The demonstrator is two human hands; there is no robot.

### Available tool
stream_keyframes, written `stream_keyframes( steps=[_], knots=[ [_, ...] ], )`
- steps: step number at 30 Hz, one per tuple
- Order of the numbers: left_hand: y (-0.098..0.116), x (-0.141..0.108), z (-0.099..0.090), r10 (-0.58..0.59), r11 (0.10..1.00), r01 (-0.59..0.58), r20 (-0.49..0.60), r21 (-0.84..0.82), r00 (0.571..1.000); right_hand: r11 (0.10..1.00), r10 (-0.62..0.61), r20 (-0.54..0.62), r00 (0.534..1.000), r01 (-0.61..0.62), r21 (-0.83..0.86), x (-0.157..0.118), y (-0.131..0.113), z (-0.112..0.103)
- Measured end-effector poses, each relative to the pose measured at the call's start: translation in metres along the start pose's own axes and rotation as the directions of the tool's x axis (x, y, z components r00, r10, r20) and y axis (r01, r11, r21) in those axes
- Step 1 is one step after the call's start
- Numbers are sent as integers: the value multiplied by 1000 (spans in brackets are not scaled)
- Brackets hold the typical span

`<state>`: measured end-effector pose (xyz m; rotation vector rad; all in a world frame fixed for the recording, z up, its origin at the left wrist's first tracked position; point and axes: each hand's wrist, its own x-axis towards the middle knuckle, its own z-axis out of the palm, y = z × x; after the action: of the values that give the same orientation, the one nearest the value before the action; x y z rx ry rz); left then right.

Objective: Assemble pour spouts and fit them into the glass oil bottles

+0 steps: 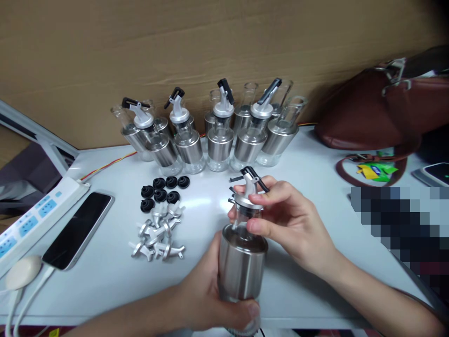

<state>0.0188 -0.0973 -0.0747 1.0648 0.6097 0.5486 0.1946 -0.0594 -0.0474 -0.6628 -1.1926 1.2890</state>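
Note:
A glass bottle with a metal sleeve (242,267) stands tilted at the table's front edge, gripped low by my left hand (213,299). On its neck sits a silver pourer spout (248,200) with a black lever. My right hand (291,220) has its thumb and fingers closed around this spout and the neck. Left of the bottle lie several loose silver spout parts (157,231) in a heap. Several black ribbed stoppers (160,195) are grouped just behind them. A few black pieces show beside the spout, partly hidden by my fingers.
Along the cardboard wall stand several sleeved bottles (220,142), some with spouts and some with bare necks. At left are a phone (79,229) and a power strip (38,220) with cables. A brown bag (365,107) with its strap and a green-yellow wrapper (377,171) lie right.

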Motion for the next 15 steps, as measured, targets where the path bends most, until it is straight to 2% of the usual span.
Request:
stream_keyframes(
  steps=[4,8,12,15],
  knots=[
    [0,-2,0,-23,1000,22,11,18,1000,996,-31,-19,999,30,-84,-2,-1,0],
    [0,-1,0,48,998,-48,-20,45,999,976,-115,-22,993,109,-190,-8,4,2],
    [2,-3,2,147,989,-147,-28,14,989,902,-230,119,966,258,-347,-15,9,-1],
    [12,-10,-1,238,971,-236,-85,33,967,889,-275,212,938,332,-316,-16,9,-3]
  ],
)
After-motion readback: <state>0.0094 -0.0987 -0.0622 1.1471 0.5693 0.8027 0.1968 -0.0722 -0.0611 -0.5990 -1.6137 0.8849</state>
